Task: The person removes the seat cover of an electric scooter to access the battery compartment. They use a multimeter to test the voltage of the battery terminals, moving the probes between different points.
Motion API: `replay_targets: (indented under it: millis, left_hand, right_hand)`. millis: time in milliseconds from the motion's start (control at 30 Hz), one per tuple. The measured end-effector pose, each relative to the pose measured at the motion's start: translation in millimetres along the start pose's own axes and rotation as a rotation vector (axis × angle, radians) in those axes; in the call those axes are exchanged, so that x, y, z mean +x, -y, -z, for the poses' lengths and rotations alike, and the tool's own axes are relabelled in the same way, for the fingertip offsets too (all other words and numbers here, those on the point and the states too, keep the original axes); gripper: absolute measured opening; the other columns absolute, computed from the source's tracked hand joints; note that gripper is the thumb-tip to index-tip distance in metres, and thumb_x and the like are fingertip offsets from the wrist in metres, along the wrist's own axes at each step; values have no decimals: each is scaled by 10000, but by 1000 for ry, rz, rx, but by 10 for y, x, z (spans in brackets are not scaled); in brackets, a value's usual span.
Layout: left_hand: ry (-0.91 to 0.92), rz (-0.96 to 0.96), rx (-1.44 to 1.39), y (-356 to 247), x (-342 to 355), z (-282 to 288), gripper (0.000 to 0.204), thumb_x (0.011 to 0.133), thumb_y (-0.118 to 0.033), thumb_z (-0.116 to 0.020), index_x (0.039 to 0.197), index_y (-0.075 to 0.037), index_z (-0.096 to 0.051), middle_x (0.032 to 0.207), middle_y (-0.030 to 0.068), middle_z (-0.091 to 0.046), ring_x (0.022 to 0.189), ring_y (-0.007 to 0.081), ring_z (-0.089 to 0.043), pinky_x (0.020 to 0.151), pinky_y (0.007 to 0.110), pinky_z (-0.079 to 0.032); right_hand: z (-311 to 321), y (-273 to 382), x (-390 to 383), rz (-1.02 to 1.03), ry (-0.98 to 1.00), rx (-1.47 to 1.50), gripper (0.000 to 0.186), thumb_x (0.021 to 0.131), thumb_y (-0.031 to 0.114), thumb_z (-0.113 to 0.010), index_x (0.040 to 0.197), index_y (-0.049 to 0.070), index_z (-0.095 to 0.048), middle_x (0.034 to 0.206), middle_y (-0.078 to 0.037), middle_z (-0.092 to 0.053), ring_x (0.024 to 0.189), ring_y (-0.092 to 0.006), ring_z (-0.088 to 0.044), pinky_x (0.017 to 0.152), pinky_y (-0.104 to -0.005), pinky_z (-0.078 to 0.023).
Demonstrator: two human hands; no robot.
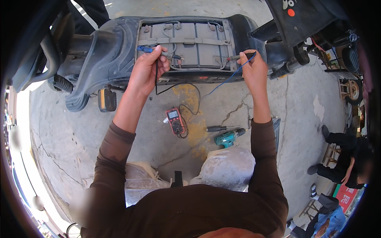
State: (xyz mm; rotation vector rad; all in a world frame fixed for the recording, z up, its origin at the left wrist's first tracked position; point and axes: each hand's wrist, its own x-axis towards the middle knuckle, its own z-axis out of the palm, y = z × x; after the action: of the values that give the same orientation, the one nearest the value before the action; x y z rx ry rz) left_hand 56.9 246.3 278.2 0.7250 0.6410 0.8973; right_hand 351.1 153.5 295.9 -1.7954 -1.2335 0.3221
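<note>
In front of me is an electric scooter's open battery bay, with several grey batteries (204, 52) in a row under a strap (206, 41). My left hand (146, 71) is closed on a dark test probe (168, 55) at the bay's near left, its tip over the batteries. A blue piece (145, 48) shows by its fingers; whether it is held I cannot tell. My right hand (254, 71) pinches another test probe (233, 58), pointing left near the right-hand battery's wires. Whether either tip touches metal I cannot tell. A red multimeter (175, 120) lies on the ground below.
A screwdriver (219, 129) and a teal cordless drill (228, 138) lie on the cracked concrete before my knees. Black and blue leads (222, 82) hang between my hands and the ground. A pedal (107, 100) juts out at left. People sit at far right.
</note>
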Motion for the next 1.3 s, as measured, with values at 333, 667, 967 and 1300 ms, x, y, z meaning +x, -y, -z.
replay_targets:
  millis: [333,667,967,1300]
  left_hand:
    - [83,-52,192,117,233,-464,271,1003,-307,-539,1036,-47,-607,768,-5,-587,707,123,-587,676,266,-475]
    - [7,-46,183,193,280,-340,257,1006,-288,-533,1037,-41,-596,757,2,-585,704,133,-583,676,272,-480]
    - [-28,-37,80,236,269,-149,246,997,-266,-535,948,-42,-623,740,52,-619,675,194,-619,645,400,-490]
    - [1,-258,262,129,738,-724,263,998,-262,-555,1088,-17,-585,850,40,-609,763,144,-624,727,295,-516]
  right_hand:
    - [-156,146,301,195,90,-281,227,906,188,-623,937,-27,-557,717,-194,-658,684,-366,-659,610,-421,-498]
    - [-202,140,160,248,125,-207,280,903,167,-620,1048,-66,-566,778,-223,-668,747,-404,-659,659,-446,-504]
    - [-207,181,11,96,110,-173,229,925,223,-625,938,0,-573,699,-148,-647,651,-315,-657,610,-384,-497]
    - [-144,120,-49,158,120,-112,159,920,130,-623,962,3,-537,725,-173,-640,654,-337,-647,594,-381,-493]
